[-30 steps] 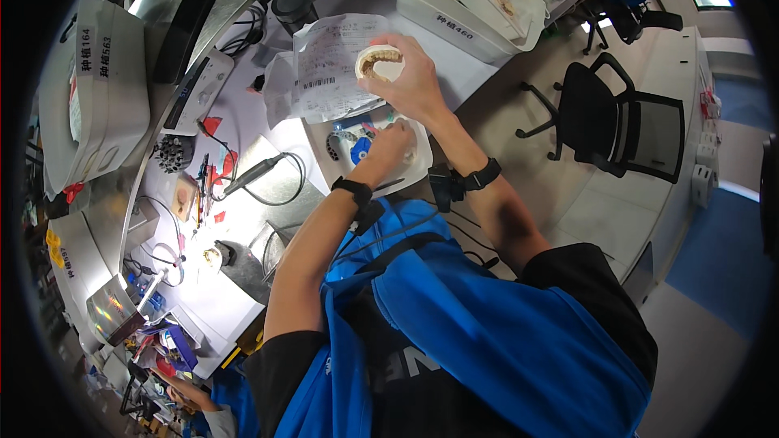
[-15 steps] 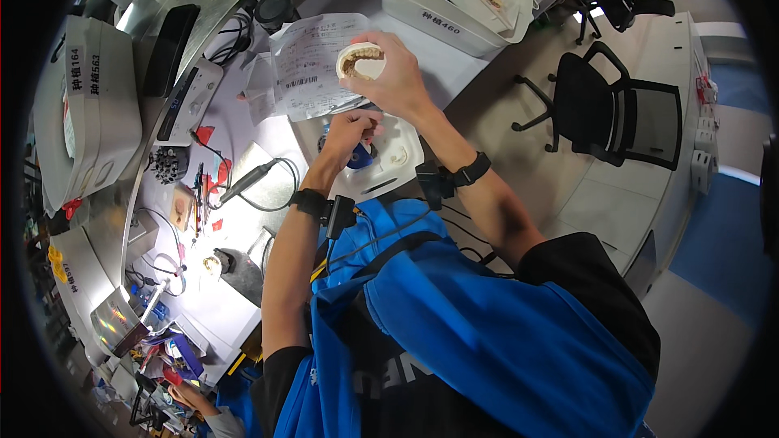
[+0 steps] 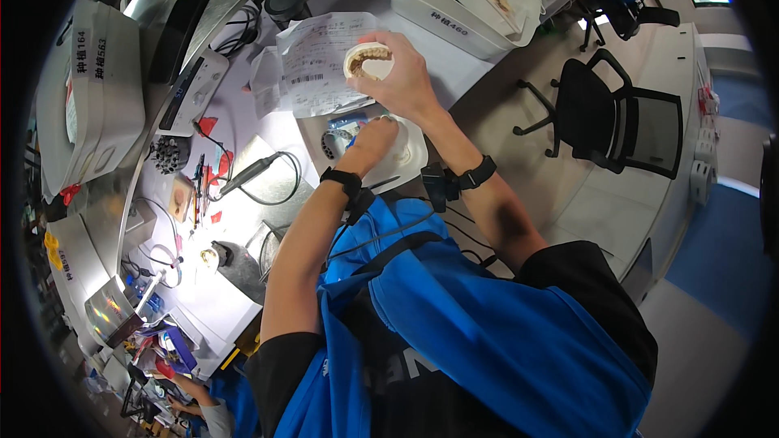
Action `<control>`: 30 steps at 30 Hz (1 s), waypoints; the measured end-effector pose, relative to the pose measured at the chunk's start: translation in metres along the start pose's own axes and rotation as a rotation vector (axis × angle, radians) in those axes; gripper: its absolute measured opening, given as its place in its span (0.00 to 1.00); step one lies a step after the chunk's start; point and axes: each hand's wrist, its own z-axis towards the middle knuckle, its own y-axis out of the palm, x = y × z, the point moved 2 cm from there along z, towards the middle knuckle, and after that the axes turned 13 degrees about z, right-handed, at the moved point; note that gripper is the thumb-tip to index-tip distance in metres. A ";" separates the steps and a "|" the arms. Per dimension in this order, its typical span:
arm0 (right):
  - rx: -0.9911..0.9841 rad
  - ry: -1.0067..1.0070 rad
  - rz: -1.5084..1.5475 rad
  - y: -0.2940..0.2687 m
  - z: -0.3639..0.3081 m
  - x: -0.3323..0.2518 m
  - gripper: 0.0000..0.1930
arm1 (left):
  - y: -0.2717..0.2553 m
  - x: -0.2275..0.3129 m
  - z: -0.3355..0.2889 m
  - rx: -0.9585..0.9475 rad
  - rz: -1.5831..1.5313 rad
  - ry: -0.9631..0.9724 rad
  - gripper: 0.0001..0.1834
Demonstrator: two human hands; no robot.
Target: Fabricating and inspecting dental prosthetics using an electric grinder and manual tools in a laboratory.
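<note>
A pale dental model [image 3: 363,58] with a row of teeth along its arch is gripped in my right hand [image 3: 408,81], fingers wrapped round its side. It is held up over the printed paper sheets [image 3: 312,85]. Below and nearer to me, my left hand [image 3: 376,141] reaches into a white tray [image 3: 416,161], its fingers curled down. Whatever it pinches is hidden under the hand. Beside the left hand in the tray are a blue packet [image 3: 347,122] and a dark ring-like piece [image 3: 329,144].
A lidless white box [image 3: 442,20] with models inside stands at the far side. To the left lie a corded handpiece [image 3: 247,176], a holder of burs [image 3: 168,154] and a control unit [image 3: 193,91]. A black office chair [image 3: 600,109] stands on the right. Another person's arm [image 3: 195,393] shows lower left.
My left hand has moved right and deeper over the tray, covering the blue item there and uncovering the dark ring-like piece. My right hand keeps hold of the dental model.
</note>
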 end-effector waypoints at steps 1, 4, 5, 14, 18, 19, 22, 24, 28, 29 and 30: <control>0.002 0.002 0.000 -0.001 -0.001 0.000 0.28 | 0.000 0.000 0.001 0.011 0.036 -0.003 0.11; 0.009 -0.003 -0.020 -0.004 -0.002 -0.001 0.28 | -0.006 -0.008 0.001 0.083 -0.497 -0.123 0.10; 0.011 -0.004 -0.021 -0.006 -0.002 0.000 0.28 | -0.010 -0.010 -0.001 0.078 -0.497 -0.121 0.10; 0.005 0.005 -0.018 -0.004 -0.001 0.004 0.28 | -0.041 -0.002 -0.009 -0.176 -0.666 -0.241 0.09; -0.009 0.020 -0.013 0.002 0.001 -0.002 0.27 | -0.015 0.017 -0.013 0.031 0.057 0.092 0.08; -0.012 0.019 -0.011 0.001 0.001 -0.001 0.27 | -0.015 0.020 -0.012 0.032 0.058 0.088 0.08; -0.010 -0.010 -0.025 -0.002 0.000 0.004 0.27 | -0.009 0.025 -0.012 -0.033 0.029 0.218 0.06; -0.024 0.019 -0.025 -0.002 0.000 0.007 0.27 | -0.002 0.019 -0.013 -0.052 0.024 0.244 0.06; -0.011 0.079 -0.028 -0.017 0.001 0.005 0.26 | -0.006 0.021 -0.013 -0.088 0.025 0.309 0.07; 0.006 0.118 0.015 -0.020 0.001 0.004 0.26 | -0.008 0.022 -0.014 -0.087 0.024 0.308 0.07; 0.022 0.157 0.058 -0.024 0.001 0.001 0.26 | -0.009 0.025 -0.014 -0.117 0.059 0.309 0.07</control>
